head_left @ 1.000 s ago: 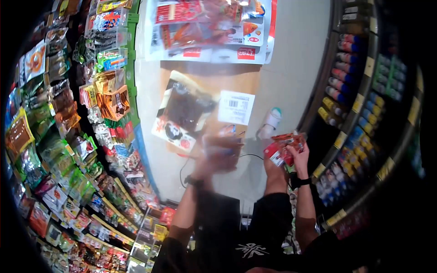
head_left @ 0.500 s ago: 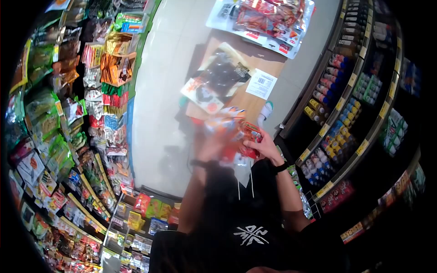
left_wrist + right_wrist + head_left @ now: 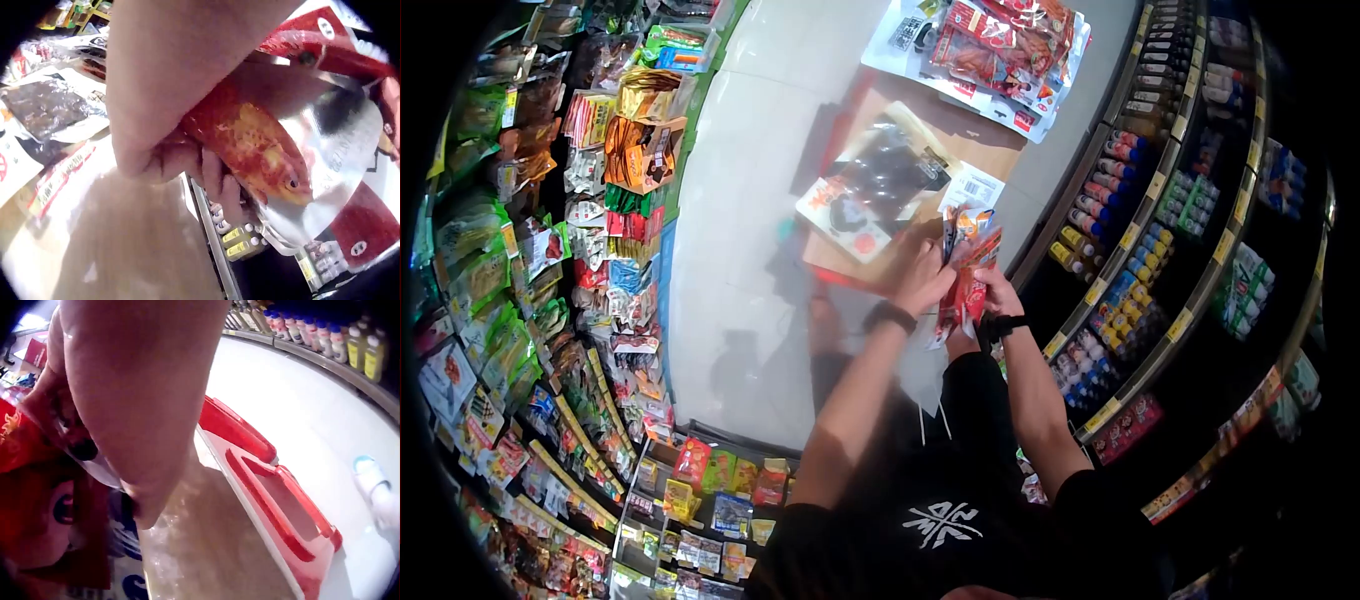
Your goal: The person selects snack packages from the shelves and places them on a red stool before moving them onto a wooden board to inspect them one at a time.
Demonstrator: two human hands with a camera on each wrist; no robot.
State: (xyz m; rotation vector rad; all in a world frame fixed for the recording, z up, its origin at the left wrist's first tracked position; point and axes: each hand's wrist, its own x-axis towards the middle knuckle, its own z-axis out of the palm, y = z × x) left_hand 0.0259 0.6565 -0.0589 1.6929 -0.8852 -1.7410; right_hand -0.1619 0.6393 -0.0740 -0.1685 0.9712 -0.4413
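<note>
In the head view, both hands meet over the near right side of a tan board point(image 3: 980, 135). Between them stands a bunch of packets point(image 3: 967, 275), red and orange with a shiny edge. My left hand point(image 3: 922, 278) curls its fingers round the bunch from the left; in the left wrist view a packet with an orange fish picture point(image 3: 262, 150) shows in its grasp. The right hand point(image 3: 998, 292) grips the red packets from the other side, its fingers partly hidden. A flat clear-fronted bag point(image 3: 885, 165) of dark food lies on the board, beside a white label point(image 3: 972, 185).
Red packets point(image 3: 1005, 40) lie piled on large white bags at the board's far end. Red handle-like parts point(image 3: 269, 506) stick out beside the board. Snack racks point(image 3: 640, 150) line the left, bottle shelves point(image 3: 1100, 200) the right. A slippered foot point(image 3: 375, 484) stands nearby.
The left hand, earlier blurred and apart from the right, has come over to it, and both now hold the packets together. The packets moved from flat to upright. The head view has shifted.
</note>
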